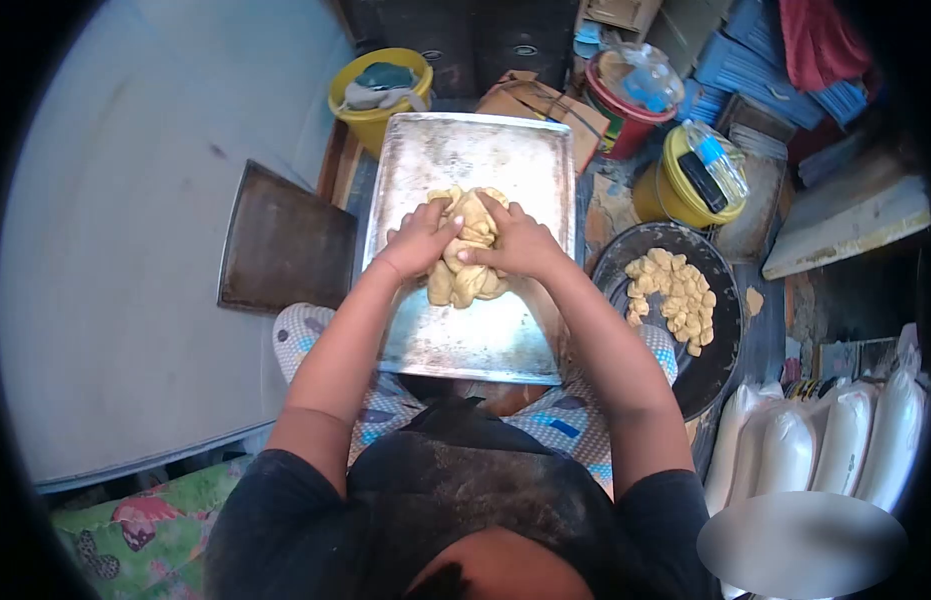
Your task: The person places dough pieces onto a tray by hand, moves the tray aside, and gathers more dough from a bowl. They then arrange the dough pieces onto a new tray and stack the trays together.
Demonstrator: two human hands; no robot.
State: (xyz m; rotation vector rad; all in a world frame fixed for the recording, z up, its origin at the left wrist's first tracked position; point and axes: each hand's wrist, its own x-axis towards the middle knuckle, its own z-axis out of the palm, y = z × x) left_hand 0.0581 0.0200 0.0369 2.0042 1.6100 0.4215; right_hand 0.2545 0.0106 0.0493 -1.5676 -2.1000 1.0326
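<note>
A lumpy heap of yellowish dough lies on a worn metal baking tray in front of me. My left hand presses against the heap's left side, its fingers curled over the far edge. On the opposite side my right hand grips the dough, with the thumb pushed in near the middle. Both palms hide part of the heap. To the right, a round black pan holds a cluster of small dough pieces.
A dark flat tray leans at left. Beyond the baking tray stand a yellow bucket and a cardboard box. Another yellow bucket carries a phone and a bottle. Filled clear plastic bags sit at lower right.
</note>
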